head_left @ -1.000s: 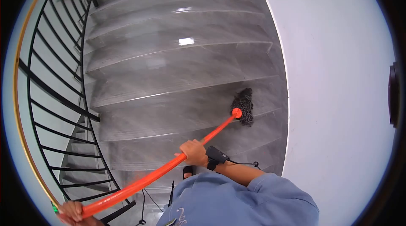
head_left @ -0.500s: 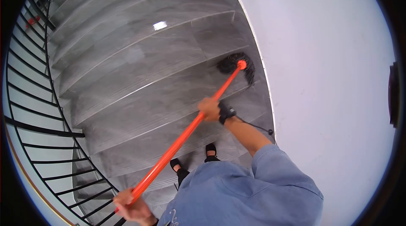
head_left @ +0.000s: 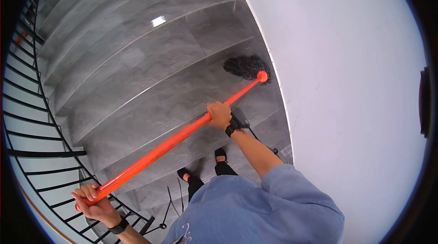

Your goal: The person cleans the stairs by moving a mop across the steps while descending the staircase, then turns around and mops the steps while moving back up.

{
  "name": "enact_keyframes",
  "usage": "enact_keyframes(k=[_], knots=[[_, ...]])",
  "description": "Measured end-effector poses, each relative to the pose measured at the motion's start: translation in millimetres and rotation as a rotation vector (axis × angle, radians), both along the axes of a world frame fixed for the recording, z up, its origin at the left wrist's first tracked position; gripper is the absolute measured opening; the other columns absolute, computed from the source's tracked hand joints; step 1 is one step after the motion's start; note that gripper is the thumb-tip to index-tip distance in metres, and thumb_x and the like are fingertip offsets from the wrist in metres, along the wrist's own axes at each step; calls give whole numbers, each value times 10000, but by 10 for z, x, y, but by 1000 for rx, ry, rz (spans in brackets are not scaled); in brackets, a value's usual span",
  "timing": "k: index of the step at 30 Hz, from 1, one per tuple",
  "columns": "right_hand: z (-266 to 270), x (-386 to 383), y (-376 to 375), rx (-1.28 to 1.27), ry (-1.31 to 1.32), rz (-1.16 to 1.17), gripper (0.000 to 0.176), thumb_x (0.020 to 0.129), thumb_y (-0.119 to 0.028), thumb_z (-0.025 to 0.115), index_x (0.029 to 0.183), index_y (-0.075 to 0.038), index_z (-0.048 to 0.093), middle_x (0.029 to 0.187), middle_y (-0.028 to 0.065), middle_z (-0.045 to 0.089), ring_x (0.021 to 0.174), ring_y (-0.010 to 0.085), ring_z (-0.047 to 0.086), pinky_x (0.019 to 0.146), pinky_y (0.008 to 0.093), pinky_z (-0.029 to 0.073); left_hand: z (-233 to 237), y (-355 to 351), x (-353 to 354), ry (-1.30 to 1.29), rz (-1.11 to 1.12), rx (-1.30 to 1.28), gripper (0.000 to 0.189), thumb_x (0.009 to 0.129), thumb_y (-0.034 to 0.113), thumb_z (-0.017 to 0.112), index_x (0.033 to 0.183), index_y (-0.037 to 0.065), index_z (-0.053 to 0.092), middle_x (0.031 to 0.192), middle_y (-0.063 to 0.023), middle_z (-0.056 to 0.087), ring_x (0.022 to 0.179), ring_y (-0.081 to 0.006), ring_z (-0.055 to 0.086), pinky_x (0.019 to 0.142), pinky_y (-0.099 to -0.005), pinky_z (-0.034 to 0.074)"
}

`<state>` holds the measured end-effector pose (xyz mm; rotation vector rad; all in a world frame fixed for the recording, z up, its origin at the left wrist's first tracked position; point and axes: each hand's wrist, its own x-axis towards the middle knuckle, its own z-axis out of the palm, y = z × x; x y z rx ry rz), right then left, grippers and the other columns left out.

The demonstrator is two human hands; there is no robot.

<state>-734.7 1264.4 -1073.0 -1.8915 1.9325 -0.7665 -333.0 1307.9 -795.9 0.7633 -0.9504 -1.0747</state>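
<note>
A mop with a long orange handle (head_left: pixel 159 148) slants across the view from lower left to upper right. Its dark stringy head (head_left: pixel 244 67) lies on a grey stair tread close to the white wall. Near the top end of the handle, my left hand (head_left: pixel 93 203) is wrapped round it, beside the railing. My right hand (head_left: pixel 220 114) grips the handle farther down, nearer the mop head. Both wrists wear black bands, and a dark cord hangs by the right one.
Grey curved stairs (head_left: pixel 123 57) rise ahead. A black metal railing (head_left: pixel 48 153) bounds them on the left, a white wall (head_left: pixel 346 70) on the right. My feet in black shoes (head_left: pixel 220 154) stand on a lower step.
My left hand has swung left and up with the handle's top end, so the handle lies flatter. The mop head's strands now trail to the left instead of down its right side.
</note>
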Motion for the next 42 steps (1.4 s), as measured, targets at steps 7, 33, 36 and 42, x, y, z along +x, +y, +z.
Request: enact_keyframes(k=[7,33,36,42], knots=[[-111,514,544,298,197,255,226,622,-287,684,673,-109,554,641,99,600,660,346,596,569,481,413,-451,186,956,166,262,36,497,934,146,525,1387,71,334,642,28,356,548,-56,355,601,-188,405],[-54,-582,-646,-153,66,312,143,747,-173,632,743,-58,548,784,115,588,833,329,564,702,430,465,-126,704,-824,76,32,51,327,949,245,473,669,138,341,612,4,323,602,-117,376,915,-361,397],[-54,-872,-679,-97,7,235,151,748,-171,631,718,-60,533,768,104,585,808,320,564,688,429,461,-25,561,-1385,-30,43,-45,315,971,245,418,685,139,340,613,13,338,604,-111,371,831,-317,390],[-118,-807,-558,-204,-32,135,210,704,-177,668,668,-87,482,691,78,547,740,306,547,600,426,424,58,488,-1267,4,-22,-63,389,954,352,437,639,144,340,612,1,315,618,-155,365,764,-370,344]])
